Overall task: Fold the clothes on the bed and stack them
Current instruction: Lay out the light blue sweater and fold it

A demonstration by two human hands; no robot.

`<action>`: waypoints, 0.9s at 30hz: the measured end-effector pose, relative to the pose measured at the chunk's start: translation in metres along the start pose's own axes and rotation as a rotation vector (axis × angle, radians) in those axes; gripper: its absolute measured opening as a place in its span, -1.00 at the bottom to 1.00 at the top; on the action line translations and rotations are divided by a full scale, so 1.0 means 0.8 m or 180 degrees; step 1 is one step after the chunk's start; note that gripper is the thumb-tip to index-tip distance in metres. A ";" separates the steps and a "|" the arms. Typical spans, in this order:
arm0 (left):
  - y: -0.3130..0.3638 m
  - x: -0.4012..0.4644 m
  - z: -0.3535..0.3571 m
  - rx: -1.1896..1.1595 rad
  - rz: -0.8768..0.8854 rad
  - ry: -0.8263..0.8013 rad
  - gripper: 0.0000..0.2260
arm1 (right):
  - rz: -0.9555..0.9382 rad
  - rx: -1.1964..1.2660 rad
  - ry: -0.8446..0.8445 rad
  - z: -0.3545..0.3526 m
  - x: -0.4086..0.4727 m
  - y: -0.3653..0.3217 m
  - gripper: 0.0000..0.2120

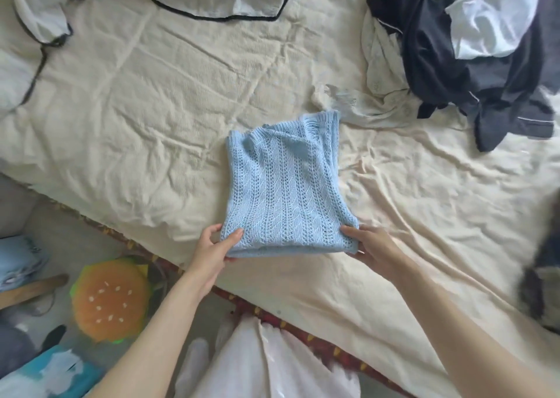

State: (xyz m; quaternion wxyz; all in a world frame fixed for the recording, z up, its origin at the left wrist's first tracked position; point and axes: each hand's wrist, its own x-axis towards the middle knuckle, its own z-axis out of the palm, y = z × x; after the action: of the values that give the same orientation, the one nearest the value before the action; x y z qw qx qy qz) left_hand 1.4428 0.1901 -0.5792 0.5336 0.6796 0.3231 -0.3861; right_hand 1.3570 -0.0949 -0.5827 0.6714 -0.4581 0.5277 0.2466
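Cream wrinkly bed sheet [151, 119] fills the frame. Left hand [212, 247] and right hand [371, 247] pinch the light blue holey knitted top [283, 185] in the middle. Lift both near corners evenly, then fold away neatly.

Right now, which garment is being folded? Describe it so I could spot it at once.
On the cream bedsheet, look at the near edge in the middle: the light blue knit top lies flat there, its near corners pinched by the left hand and right hand. Unlike the crumpled dark and white clothes pile at far right, it is openwork knit and neatly squared.
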 end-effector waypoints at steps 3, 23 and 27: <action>-0.030 -0.033 -0.014 0.0082 -0.0452 -0.0060 -0.50 | 0.0413 -0.0059 0.0056 -0.009 -0.031 0.054 -0.89; 0.131 0.062 0.011 0.0562 0.0392 0.0398 -0.69 | -0.0537 0.0250 0.0546 0.050 0.011 -0.115 -0.84; 0.103 0.091 0.013 0.1426 0.0835 0.0247 -0.53 | -0.0959 -0.0499 0.0757 0.047 0.052 -0.106 -0.59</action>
State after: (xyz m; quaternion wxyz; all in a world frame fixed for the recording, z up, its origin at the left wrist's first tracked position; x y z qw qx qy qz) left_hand 1.5470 0.1637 -0.6046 0.4025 0.8311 0.1589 -0.3492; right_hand 1.4578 -0.1072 -0.5908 0.5961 -0.6086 0.5079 0.1278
